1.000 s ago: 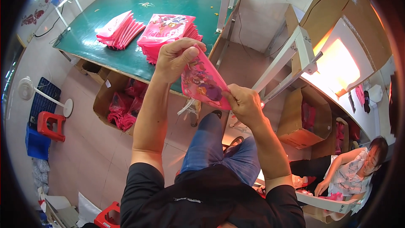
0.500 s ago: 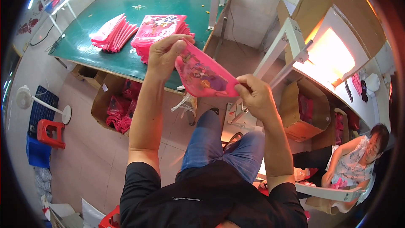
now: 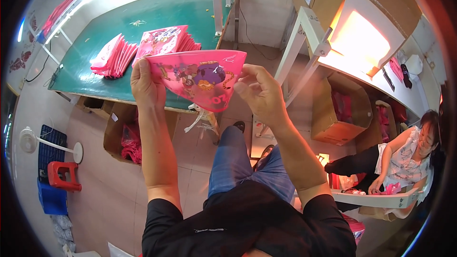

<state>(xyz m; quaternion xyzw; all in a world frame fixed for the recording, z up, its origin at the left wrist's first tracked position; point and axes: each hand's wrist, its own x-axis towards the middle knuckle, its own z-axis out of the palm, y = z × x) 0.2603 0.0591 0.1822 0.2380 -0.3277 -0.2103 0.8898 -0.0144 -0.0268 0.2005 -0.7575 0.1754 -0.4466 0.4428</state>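
Observation:
My left hand [image 3: 146, 83] is closed on the upper left corner of a pink, see-through plastic bag [image 3: 200, 78] printed with cartoon figures. The bag hangs tilted in front of me, its lower part tapering to a point. My right hand [image 3: 264, 97] is at the bag's right edge, fingers bent and thumb apart from the forefinger; its fingertips seem to touch that edge. Beyond the bag, on the green table [image 3: 176, 12], lie a fanned pile of pink bags [image 3: 113, 57] and a taller stack of similar bags [image 3: 164, 40].
Cardboard boxes with pink items stand below the table [image 3: 116, 135] and at the right [image 3: 340, 114]. A white metal frame [image 3: 297, 50] rises beside my right arm. A seated person [image 3: 400, 162] handles something pink. At left are a red stool [image 3: 64, 176] and a white fan [image 3: 28, 140].
The bag has swung lower and left and now shows its face more broadly. My left hand moved left and down; my right hand's fingers have loosened from the bag's corner. The view shifted.

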